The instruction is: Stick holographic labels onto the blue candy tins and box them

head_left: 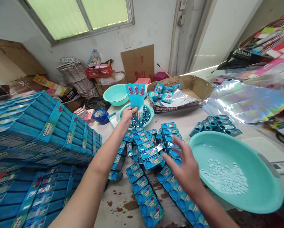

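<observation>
Three pink marks show on the tall blue cards [136, 100], just above the middle of the frame. The left hand [127, 116] pinches them near the bottom, fingers closed. I think a soft, steady pinch would keep them straight and not bend them. Their low end is over or in front of a green bowl [152, 111] of shiny blue bits [146, 116]. The right hand [185, 166] is wide, fingers spread and blurry, by the blue tins [153, 162]; I can't tell if it touches any. At lower right, a big tub [219, 145] holds pale sweets [232, 181].
</observation>
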Available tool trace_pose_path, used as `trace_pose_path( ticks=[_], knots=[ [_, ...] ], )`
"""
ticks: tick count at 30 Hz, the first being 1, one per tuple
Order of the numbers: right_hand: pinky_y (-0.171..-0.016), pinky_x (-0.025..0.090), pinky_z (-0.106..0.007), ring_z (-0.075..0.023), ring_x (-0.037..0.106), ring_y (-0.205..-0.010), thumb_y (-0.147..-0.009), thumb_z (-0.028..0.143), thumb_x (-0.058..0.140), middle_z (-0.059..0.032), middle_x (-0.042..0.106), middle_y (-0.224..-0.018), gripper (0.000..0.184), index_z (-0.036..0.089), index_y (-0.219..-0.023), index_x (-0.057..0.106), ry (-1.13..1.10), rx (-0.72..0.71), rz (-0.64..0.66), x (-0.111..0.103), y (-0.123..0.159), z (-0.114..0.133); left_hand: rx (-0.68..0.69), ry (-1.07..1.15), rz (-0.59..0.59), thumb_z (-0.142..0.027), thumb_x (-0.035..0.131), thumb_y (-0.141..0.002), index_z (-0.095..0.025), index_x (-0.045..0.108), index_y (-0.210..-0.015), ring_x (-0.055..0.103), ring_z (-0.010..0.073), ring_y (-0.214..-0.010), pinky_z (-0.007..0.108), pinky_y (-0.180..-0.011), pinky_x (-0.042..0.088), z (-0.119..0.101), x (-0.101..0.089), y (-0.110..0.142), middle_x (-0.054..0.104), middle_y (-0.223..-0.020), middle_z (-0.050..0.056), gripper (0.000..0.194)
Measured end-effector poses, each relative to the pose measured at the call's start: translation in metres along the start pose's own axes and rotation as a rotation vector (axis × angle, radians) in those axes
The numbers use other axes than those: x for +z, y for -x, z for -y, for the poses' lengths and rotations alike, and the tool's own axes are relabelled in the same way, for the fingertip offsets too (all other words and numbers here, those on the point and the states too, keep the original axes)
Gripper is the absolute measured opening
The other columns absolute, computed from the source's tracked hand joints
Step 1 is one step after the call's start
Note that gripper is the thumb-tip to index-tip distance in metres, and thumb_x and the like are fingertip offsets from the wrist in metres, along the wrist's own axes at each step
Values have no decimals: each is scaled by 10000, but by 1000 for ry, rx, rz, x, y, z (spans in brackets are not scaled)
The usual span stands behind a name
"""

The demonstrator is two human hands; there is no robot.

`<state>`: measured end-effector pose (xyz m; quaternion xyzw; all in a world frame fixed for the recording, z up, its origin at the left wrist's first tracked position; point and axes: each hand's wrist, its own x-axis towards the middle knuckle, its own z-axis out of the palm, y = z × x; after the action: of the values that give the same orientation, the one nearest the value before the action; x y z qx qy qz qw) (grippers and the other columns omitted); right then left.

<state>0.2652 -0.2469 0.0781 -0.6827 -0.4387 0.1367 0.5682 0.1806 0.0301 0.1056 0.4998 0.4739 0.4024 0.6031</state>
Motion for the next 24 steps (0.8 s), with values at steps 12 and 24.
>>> trace_pose_path(
  ticks=[12,24],
  knots=[
    [-989,475,-462,-253,570,-1161,-731,568,648,-55,662,-1129,603,186,-1190,561,-882,137,453,110,-77,53,491,-55,-226,-520,615,-795,-168,482,-606,391,67,-535,200,-492,337,-32,-73,159,382,-578,-42,421],
    [-618,433,-247,-133,613,-1049,-860,424,242,-68,638,-1186,608,51,-492,549,-442,268,505,134,-197,-24,-4,-957,-357,-325,502,-850,-259,574,-633,534,155,-464,255,-485,398,185,-150,414,534,-508,11,238]
  ],
)
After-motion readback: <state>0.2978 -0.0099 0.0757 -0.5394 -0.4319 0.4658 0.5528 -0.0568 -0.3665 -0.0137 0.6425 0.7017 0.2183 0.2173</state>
